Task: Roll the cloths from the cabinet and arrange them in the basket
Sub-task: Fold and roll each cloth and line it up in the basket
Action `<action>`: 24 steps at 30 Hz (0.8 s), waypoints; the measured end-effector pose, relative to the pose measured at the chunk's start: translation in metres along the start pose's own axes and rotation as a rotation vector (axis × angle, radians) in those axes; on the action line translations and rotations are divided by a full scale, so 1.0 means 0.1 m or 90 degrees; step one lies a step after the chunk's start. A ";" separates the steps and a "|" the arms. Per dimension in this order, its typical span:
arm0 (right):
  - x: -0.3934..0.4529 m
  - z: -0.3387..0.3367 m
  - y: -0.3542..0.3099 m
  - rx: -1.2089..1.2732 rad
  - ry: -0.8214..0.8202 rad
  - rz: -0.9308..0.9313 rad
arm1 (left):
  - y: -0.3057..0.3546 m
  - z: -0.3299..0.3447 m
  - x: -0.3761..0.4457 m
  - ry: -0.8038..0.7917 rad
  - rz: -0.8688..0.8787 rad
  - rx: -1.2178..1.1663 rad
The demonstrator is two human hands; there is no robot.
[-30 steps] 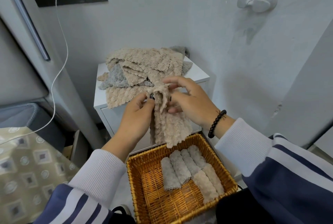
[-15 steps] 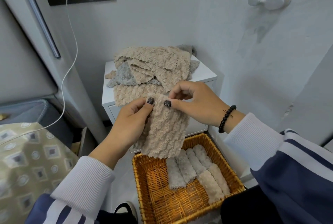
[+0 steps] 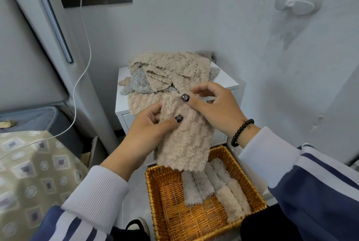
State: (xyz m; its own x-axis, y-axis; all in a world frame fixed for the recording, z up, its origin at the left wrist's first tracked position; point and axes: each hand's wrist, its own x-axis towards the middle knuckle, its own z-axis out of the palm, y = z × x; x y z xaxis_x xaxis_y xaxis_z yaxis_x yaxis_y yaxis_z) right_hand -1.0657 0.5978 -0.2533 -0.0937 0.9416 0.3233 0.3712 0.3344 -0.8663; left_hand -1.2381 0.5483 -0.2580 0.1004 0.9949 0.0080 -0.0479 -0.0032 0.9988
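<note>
item: beige cloth (image 3: pixel 184 136) above the basket (image 3: pixel 155 186), which i judge my left hand (image 3: pixel 147 130) and right hand (image 3: pixel 217 108) pinch hanging to start rolling.

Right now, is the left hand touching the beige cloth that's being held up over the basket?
Touching. The head view shows the left hand gripping the beige cloth at its upper left edge, thumb pressed on the front and fingers curled behind it.

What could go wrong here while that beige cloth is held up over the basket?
The beige cloth is only pinched near its top by the left hand and right hand; it may slip and drop unrolled onto the rolled cloths in the basket. The cloth pile overhangs the cabinet front and could slide off.
</note>
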 end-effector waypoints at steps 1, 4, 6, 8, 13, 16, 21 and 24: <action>0.00 -0.01 0.01 0.009 0.014 0.020 | 0.00 0.00 0.01 0.014 -0.001 -0.025; 0.01 -0.03 0.03 0.130 0.039 0.123 | 0.02 0.01 0.05 0.041 -0.004 -0.113; -0.02 -0.03 0.05 0.294 0.005 0.211 | 0.04 0.02 0.06 0.049 -0.010 -0.156; -0.05 -0.04 0.09 0.472 -0.092 0.273 | 0.06 0.03 0.08 0.054 -0.013 -0.188; -0.16 -0.10 0.18 0.486 -0.192 0.320 | 0.03 0.06 0.15 0.091 -0.025 -0.178; -0.17 -0.20 0.27 0.380 -0.132 0.303 | -0.04 0.09 0.21 0.118 -0.063 -0.124; -0.19 -0.50 0.31 0.278 -0.136 0.271 | -0.08 0.17 0.28 0.082 -0.115 -0.106; -0.20 -0.71 0.31 0.205 -0.232 0.253 | -0.05 0.20 0.28 0.003 -0.154 -0.062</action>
State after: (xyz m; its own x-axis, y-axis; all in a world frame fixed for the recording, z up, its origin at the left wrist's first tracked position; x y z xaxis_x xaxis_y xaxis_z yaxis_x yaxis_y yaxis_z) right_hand -0.9870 0.5865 -0.2594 -0.3356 0.9301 -0.1491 0.1511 -0.1031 -0.9831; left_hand -1.2149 0.5746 -0.2618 0.1158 0.9660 -0.2312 -0.1180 0.2445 0.9624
